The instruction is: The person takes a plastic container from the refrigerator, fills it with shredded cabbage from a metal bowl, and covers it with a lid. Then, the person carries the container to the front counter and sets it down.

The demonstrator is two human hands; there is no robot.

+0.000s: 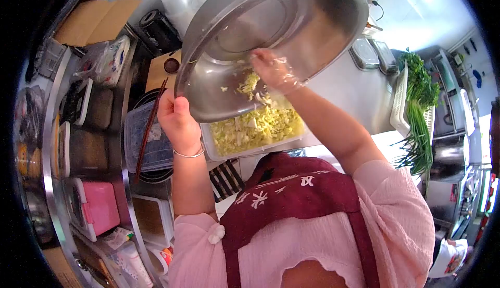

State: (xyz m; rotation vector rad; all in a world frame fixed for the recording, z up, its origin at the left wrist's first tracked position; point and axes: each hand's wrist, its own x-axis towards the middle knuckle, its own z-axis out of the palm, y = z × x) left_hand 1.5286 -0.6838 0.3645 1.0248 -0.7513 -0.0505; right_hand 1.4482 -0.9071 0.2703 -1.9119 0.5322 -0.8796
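A large metal basin (pixel 317 32) is tilted up on its side, its mouth facing me. My left hand (pixel 178 121) grips its rim at the lower left, thumb on the near side; a bracelet circles that wrist. Inside the basin is my right hand (pixel 273 70), in a clear plastic glove, beside a small clump of chopped cabbage (pixel 249 83). Its fingers are blurred and partly turned away. Under the basin's lower edge, a clear plastic tub (pixel 209 143) holds a heap of chopped cabbage (pixel 255 131). Loose bits cling to the basin wall.
Chopsticks (pixel 146 137) lie across a clear plastic lid (pixel 134 147) at the left. A white basket (pixel 400 97) of green onions and herbs (pixel 416 116) stands on the right. Lidded containers (pixel 364 53) sit at the back right. Shelves with a pink box (pixel 101 207) line the left.
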